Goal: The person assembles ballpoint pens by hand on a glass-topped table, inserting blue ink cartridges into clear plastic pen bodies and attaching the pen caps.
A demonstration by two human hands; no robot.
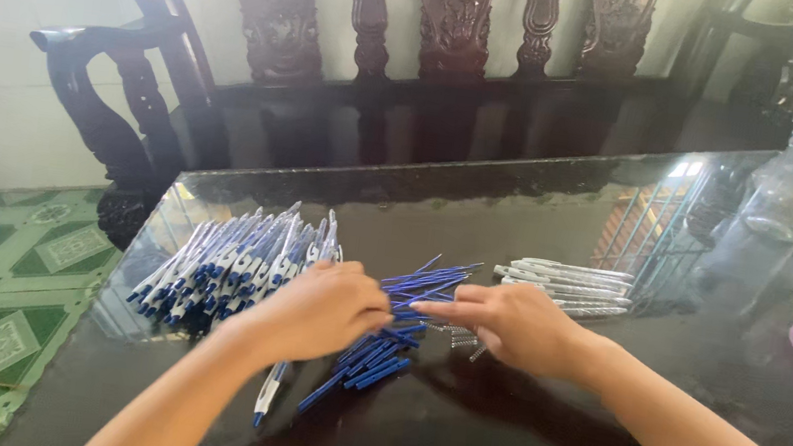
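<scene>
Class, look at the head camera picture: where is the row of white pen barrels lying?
The white pen barrels lie on the dark table, just beyond the right hand, right of the blue refills.

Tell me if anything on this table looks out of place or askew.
One white-and-blue pen lies alone near the table's front edge, below the left hand, apart from the stacked pens. The blue refills sprawl loosely at crossed angles. Nothing looks spilled or broken.

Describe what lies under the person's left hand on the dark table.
Loose blue pen refills spread from beneath the left hand, and one assembled pen pokes out below the wrist. Whatever sits directly under the palm is covered.
</scene>
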